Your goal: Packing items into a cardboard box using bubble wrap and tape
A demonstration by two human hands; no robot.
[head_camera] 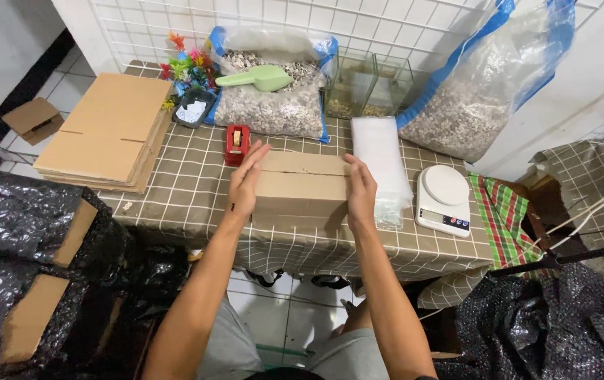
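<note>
- box (300,191): matt brown cardboard, smooth
- tablecloth (189,190): checked cloth, matt
- scale (444,198), right: glossy white plastic
- far gravel bags (481,84): clear shiny plastic, rough stones inside
- bubble wrap (6,218), near left: glossy black

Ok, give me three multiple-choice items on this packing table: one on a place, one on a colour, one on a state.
1. Where is the white kitchen scale?
A. right of the cardboard box
B. on the flat cardboard stack
C. inside the glass tank

2. What colour is the tape dispenser?
A. blue
B. red
C. yellow

3. How do the hands meet the cardboard box?
A. both lifted clear of it
B. only one touches it
C. one pressed on each end

Answers: 1 A, the scale sits on the checked cloth to the box's right. 2 B, its body is red. 3 C, the left hand and right hand flank the box.
</note>
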